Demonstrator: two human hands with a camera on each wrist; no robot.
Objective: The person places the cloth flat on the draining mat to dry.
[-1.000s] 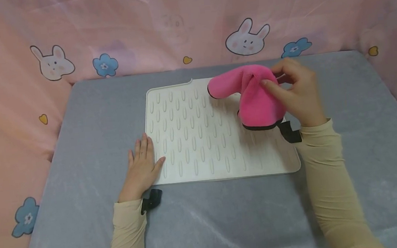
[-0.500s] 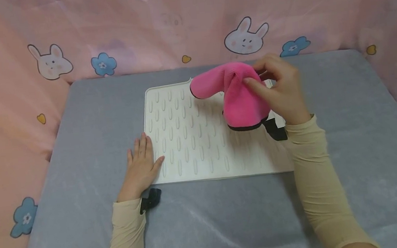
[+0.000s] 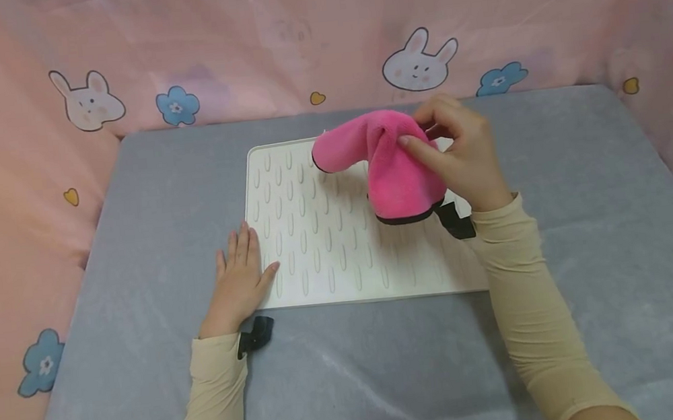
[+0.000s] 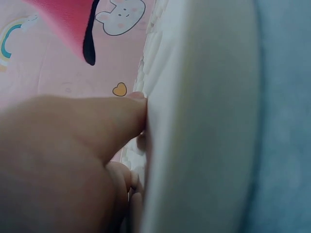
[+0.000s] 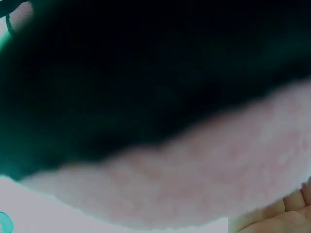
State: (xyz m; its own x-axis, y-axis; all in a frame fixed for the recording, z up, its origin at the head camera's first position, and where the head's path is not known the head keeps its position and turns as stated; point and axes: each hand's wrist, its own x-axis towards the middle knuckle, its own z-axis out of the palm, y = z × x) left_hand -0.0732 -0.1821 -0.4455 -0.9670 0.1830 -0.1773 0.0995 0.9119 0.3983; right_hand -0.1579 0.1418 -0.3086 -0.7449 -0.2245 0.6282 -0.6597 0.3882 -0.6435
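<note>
A: Quick one: where's the pink cloth (image 3: 403,183)?
B: Up over the white mat (image 3: 318,276), off its surface. Left wrist view has a corner hanging with a gap below.
A: Right hand (image 3: 459,154)?
B: Thumb and fingertips pinched on the cloth, upper right part, where it bunches into a fold.
A: Left hand (image 3: 238,273)?
B: Not gripping. Fingers straight and laid along the mat's left edge, near the front corner, thumb on the surface.
A: Handling notes for the cloth?
B: Soft, limp, fuzzy-looking; drops in loose folds from the pinch. I'd call it light and hard to break. Nap should give decent grip, so slipping seems a minor worry.
A: Best hold?
B: The bunched top is fine for carrying. For a flat spread I'd take two corners by the black edging (image 3: 407,219); one pinch lets the rest fold under.
A: And the mat?
B: Looks thin and bendy, light too, my guess. Lies on the grey bench (image 3: 377,375). Could slide if dragged on, so a flat palm at the edge suits it. To lift, take the rim on both sides.
A: Right wrist view?
B: Mostly dark blur, skip.
</note>
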